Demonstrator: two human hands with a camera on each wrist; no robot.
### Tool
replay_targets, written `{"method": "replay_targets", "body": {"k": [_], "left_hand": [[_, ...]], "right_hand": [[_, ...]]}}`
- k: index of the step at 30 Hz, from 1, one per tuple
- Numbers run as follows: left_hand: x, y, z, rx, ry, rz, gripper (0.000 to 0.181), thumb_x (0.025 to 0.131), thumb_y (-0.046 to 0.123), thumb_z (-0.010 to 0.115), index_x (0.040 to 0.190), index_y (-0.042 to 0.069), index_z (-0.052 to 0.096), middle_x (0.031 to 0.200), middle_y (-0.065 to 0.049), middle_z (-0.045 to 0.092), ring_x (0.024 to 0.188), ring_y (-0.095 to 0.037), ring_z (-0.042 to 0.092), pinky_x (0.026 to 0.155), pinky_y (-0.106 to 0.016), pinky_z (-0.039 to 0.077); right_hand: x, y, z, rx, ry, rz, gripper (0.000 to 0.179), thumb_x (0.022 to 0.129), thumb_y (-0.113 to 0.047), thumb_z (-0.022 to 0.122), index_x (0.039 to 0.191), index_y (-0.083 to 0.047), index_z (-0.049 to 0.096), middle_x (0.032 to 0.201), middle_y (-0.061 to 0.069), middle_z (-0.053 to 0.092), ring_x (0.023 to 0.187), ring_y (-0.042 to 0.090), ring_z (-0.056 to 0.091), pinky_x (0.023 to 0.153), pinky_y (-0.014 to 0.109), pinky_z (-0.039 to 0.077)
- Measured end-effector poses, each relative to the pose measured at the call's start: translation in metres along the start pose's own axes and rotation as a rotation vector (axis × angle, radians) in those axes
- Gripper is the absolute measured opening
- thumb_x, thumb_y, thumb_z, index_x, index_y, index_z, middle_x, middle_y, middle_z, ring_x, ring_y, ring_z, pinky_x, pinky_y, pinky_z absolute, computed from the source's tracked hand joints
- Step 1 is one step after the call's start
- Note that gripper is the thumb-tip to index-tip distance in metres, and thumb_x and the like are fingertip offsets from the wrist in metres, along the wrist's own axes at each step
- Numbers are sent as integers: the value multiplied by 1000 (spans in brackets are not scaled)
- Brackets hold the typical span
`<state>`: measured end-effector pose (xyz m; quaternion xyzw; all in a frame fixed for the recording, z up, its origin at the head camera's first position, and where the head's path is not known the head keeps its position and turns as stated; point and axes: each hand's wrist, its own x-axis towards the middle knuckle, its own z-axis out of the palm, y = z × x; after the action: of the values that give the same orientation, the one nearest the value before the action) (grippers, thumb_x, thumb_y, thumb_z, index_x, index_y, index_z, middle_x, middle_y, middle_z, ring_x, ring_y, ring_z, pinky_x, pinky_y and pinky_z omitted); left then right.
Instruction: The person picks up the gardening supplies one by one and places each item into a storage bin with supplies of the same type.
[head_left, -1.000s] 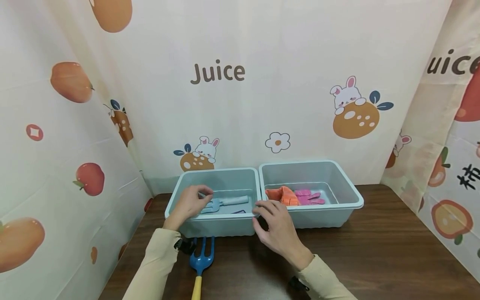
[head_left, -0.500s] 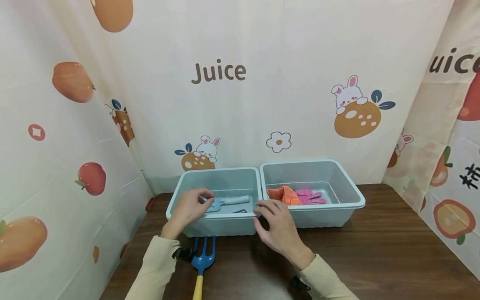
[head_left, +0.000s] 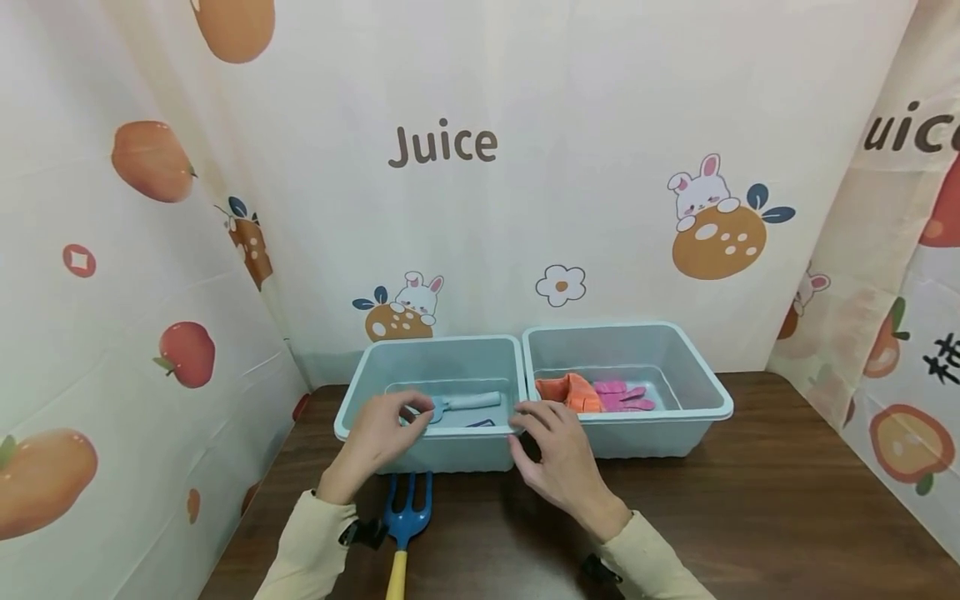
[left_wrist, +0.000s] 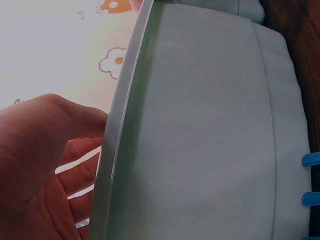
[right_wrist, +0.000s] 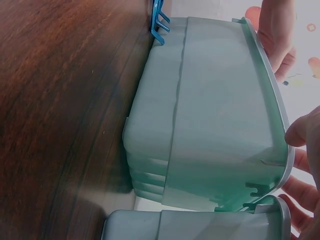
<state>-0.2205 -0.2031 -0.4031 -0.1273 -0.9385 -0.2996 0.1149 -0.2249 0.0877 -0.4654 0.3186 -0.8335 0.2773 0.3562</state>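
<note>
My left hand (head_left: 386, 429) reaches over the front rim of the left pale blue bin (head_left: 450, 454), thumb and index tip near each other. Inside, a light blue garden tool (head_left: 471, 401) with a pale handle lies partly hidden behind those fingers. Near the bin's front right corner, my right hand (head_left: 558, 457) rests with loosely bent fingers over the rim. Its thumb (right_wrist: 299, 131) touches the rim in the right wrist view. On the table in front lies a garden fork (head_left: 407, 523) with blue tines and a yellow handle.
Close beside it stands a second pale blue bin (head_left: 645, 436), holding a pink glove (head_left: 626, 399) and an orange fabric item (head_left: 581, 393). A fruit-printed curtain (head_left: 480, 208) rises behind both bins. The tabletop (head_left: 787, 500) is dark wood.
My left hand has shifted slightly down and right, and its fingers now cover more of the light blue tool's head. My right hand stays at the bin's corner.
</note>
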Motion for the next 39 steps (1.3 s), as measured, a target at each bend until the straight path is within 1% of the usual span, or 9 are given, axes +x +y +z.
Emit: {"method": "replay_targets", "body": {"k": [7,15,22,29,33,36,39], "left_hand": [[-4,2,1,9,5,6,11,100,20,73,109,18,80,106,3,80,88,-12,69,72,-29,57],[-12,5,-4,8,12,58,11,100,19,74,109,19,80,105,5,80,88,-10,71,77,-29,60],[-19,7,-5,-12,58,111,11,99,15,75,107,19,81,101,5,79,88,-9,68,77,-28,60],[-22,8,-2,-36,91,137,12,98,12,76,107,20,81,100,7,78,87,-8,65,79,-29,60],[-26,7,-2,-48,115,183,13,98,12,76,107,20,81,100,8,78,88,-5,67,80,-30,60],[-29,5,-2,-61,140,220,11,99,14,76,107,20,80,98,5,79,88,-2,68,80,-30,60],[-32,3,-2,-70,163,234,9,99,16,75,106,19,80,96,3,79,87,-1,68,78,-29,60]], "right_hand": [[-1,0,1,7,-8,7,22,87,-20,84,108,-14,79,121,3,74,114,25,64,100,50,54],[-2,1,1,17,7,1,21,88,-19,83,108,-14,79,122,4,74,114,26,63,99,51,54],[-1,1,1,20,3,5,22,88,-21,83,109,-15,78,122,5,74,116,26,63,100,50,54],[-1,1,0,11,1,6,22,88,-20,83,109,-16,78,123,4,74,116,26,63,100,50,53],[-1,1,0,-1,6,2,22,87,-21,83,108,-15,79,121,4,74,115,26,63,100,49,53],[-1,0,1,-5,14,-5,21,87,-20,84,106,-14,79,120,5,74,115,27,63,99,50,54],[-1,0,2,-1,20,-10,21,87,-20,85,106,-13,79,119,6,75,114,27,63,98,50,54]]}}
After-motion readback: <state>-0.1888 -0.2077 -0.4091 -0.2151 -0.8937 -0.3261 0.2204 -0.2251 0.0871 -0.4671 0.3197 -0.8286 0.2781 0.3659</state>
